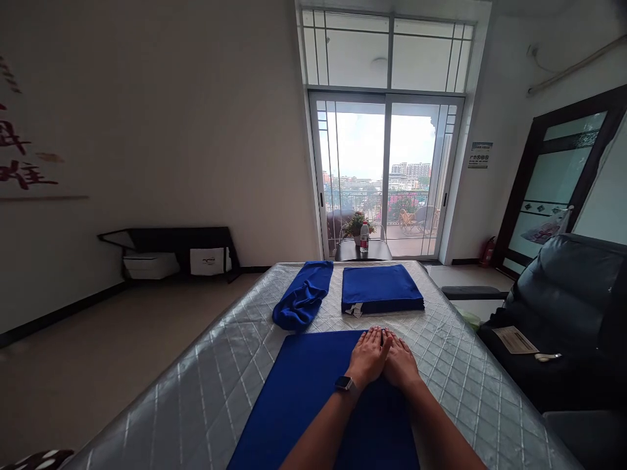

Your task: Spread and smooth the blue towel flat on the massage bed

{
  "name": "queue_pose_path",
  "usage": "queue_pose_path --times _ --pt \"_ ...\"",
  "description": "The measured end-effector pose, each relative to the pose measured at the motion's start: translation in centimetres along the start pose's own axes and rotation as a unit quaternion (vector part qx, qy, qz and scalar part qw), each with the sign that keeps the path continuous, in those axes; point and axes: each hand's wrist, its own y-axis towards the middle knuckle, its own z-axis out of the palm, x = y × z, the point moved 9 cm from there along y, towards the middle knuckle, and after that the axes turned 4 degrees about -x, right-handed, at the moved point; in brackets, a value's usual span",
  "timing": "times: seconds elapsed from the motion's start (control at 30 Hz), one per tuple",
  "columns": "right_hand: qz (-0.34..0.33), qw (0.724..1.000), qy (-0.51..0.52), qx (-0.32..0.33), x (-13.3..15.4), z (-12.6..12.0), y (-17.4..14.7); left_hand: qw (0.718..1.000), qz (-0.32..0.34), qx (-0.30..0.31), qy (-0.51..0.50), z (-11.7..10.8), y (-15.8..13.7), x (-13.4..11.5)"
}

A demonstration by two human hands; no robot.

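A worktop (pixel 455 385) under a silver quilted cover fills the lower middle of the frame. On it, at bottom centre, lies a flat blue cloth (pixel 298 391), its long axis seemingly running up the frame and its near end cut off. At left edge, a wall hanging (pixel 36 153) bears red characters; the lowest reads "难". Right of centre, a stack of folded blue cloths (pixel 379 285) lies lengthwise across the frame, a white tag at its near-left corner too small to read. Beside it, a crumpled blue cloth (pixel 304 297) points up and slightly right. The left hand (pixel 369 359) and right hand (pixel 399 360) rest side by side on the flat cloth, fingers straight, gripping nothing. Upper right, a wall sign's (pixel 479 155) print is illegible.
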Motion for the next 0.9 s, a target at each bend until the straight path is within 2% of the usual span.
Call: queue_pose_path --times 0.4,0.9 --pt "0.008 1.0 0.0 -0.009 -0.3 0.2 0.1 0.999 -0.03 -0.012 0.001 -0.1 -0.2 0.6" --pt "0.02 1.0 0.014 -0.01 -0.4 0.1 0.2 0.999 -0.018 -0.031 0.025 0.2 -0.3 1.2"
